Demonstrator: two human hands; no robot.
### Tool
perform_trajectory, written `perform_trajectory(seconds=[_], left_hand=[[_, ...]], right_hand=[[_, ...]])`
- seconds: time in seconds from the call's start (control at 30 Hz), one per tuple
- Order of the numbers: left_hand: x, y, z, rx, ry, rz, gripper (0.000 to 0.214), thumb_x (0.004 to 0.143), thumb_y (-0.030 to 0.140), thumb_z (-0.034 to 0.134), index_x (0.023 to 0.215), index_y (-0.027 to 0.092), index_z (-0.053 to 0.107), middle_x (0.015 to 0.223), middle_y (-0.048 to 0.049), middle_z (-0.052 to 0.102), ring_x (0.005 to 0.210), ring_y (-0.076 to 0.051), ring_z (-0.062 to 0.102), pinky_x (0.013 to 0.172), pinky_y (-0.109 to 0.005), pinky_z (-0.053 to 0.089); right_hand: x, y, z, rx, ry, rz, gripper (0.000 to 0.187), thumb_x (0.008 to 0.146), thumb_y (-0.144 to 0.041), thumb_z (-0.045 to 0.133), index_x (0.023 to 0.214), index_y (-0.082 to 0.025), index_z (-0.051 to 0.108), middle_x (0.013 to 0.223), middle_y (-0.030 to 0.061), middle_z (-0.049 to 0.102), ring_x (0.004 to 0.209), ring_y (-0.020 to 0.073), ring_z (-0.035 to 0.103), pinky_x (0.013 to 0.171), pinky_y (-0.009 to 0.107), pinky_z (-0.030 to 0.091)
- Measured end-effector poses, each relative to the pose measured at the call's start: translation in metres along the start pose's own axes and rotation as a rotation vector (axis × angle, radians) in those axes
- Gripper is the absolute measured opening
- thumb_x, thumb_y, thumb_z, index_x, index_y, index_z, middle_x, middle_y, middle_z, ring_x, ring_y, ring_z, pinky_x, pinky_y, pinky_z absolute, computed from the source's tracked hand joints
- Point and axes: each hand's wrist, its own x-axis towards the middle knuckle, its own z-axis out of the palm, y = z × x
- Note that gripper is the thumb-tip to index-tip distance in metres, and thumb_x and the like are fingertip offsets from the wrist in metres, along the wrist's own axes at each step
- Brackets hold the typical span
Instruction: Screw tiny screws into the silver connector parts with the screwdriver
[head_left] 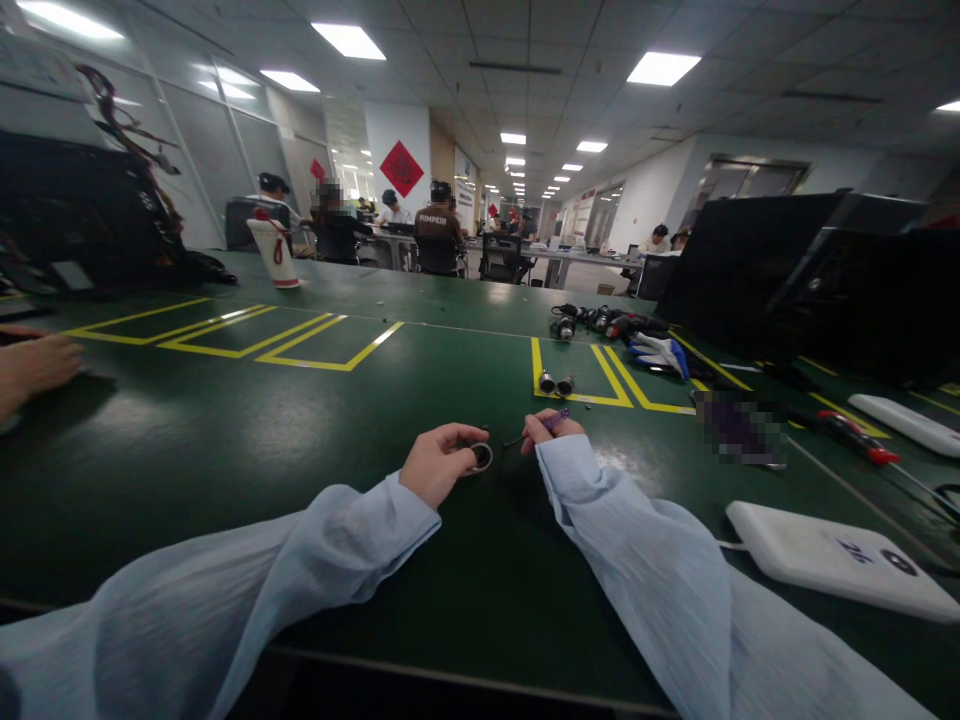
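My left hand (442, 462) is closed, thumb and fingers around a small round metal ring (482, 459) with a dark opening. Just to its right, my right hand (551, 427) grips a screwdriver with a purple handle (561, 416). The thin dark shaft (514, 441) points left toward the ring, and its tip is apart from it. A tiny dark piece is near my left fingertips, too small to name. Beyond the hands, two round metal parts (556, 384) stand side by side at a yellow-taped corner of the green table (300, 430).
Several dark metal parts with cables (581, 320) and a blue-white glove (658, 355) lie at the back right. On the right are a red-handled screwdriver (855, 437) and a white power bank (840, 560). A white cup (274, 252) stands back left. Another person's hand (34, 370) reaches in at left.
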Motion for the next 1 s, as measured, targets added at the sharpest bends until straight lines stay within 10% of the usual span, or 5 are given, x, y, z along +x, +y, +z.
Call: perform_trajectory(seconds=[0.2,0.83,1.0], left_hand=[[0.000,0.003,0.000,0.026,-0.011,-0.018,0.024,0.057,0.004,0.061,0.080,0.012,0.064,0.080,-0.0067,0.066,0.073,-0.020,0.064,0.073,-0.036,0.052],[-0.004,0.006,0.001,0.026,-0.027,-0.027,0.023,0.059,0.004,0.059,0.081,0.011,0.062,0.082,-0.0067,0.065,0.076,-0.019,0.063,0.077,-0.037,0.052],[-0.003,0.006,0.002,-0.009,-0.027,-0.037,0.024,0.061,0.003,0.059,0.084,0.012,0.061,0.085,-0.0061,0.064,0.078,-0.018,0.063,0.076,-0.034,0.053]], right_hand=[[0.008,0.000,0.000,0.364,-0.021,0.245,0.019,0.065,-0.031,0.053,0.051,-0.019,0.048,0.031,-0.0019,0.051,0.029,0.0116,0.047,0.035,0.023,0.040],[0.004,-0.007,-0.007,0.088,0.057,0.098,0.024,0.065,-0.036,0.054,0.050,-0.018,0.050,0.030,-0.0048,0.046,0.029,0.0097,0.043,0.035,0.021,0.033],[0.011,0.001,-0.010,0.375,-0.082,0.221,0.020,0.067,-0.029,0.056,0.052,-0.017,0.051,0.033,-0.0030,0.052,0.030,0.0097,0.047,0.036,0.022,0.039]])
